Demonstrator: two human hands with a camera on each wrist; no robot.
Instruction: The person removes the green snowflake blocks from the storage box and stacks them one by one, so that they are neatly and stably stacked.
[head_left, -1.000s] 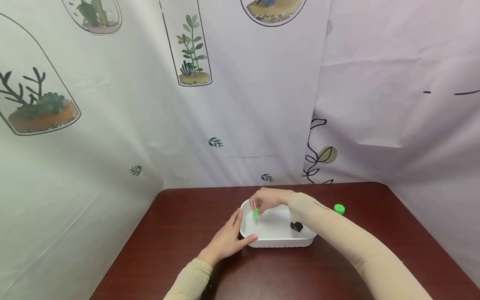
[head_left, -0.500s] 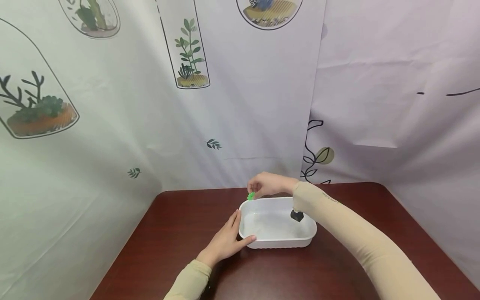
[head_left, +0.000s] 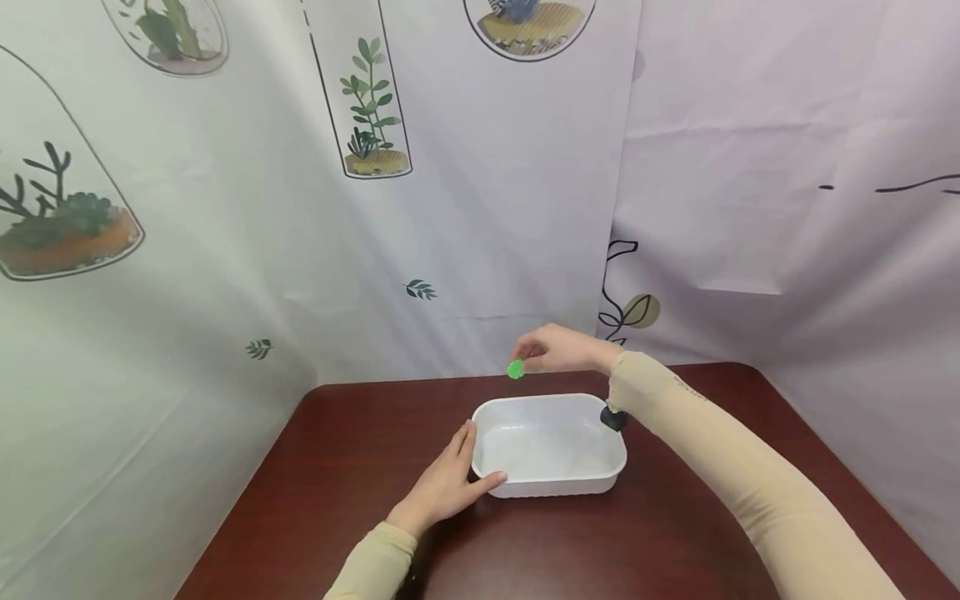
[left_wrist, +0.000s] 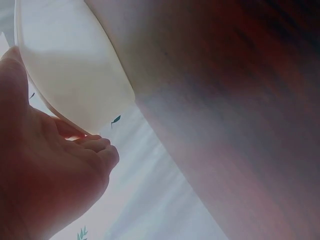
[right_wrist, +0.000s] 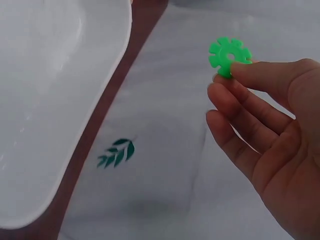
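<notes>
My right hand (head_left: 562,347) is raised above the far rim of a white rectangular tub (head_left: 543,482). Its thumb and forefinger pinch a small bright green interlocking disc (right_wrist: 230,56) with a notched edge and a hole in its centre. The other fingers bend loosely below the disc in the right wrist view. My left hand (head_left: 444,482) rests against the tub's left end, fingers straight along its outer side and thumb at the front rim. Seen from the left wrist, that hand (left_wrist: 55,165) lies along the tub's curved edge. Nothing shows on the tub's floor.
The tub stands on a dark red-brown table (head_left: 360,450) whose far edge meets a printed white cloth backdrop (head_left: 517,208). A small black device (head_left: 613,418) sits under my right wrist, over the tub's right end. My right sleeve (head_left: 720,442) covers part of the table's right side.
My right hand has lifted the green disc out of the tub, up past its far rim and slightly right. A second green disc, earlier right of the tub, is now hidden behind my right sleeve.
</notes>
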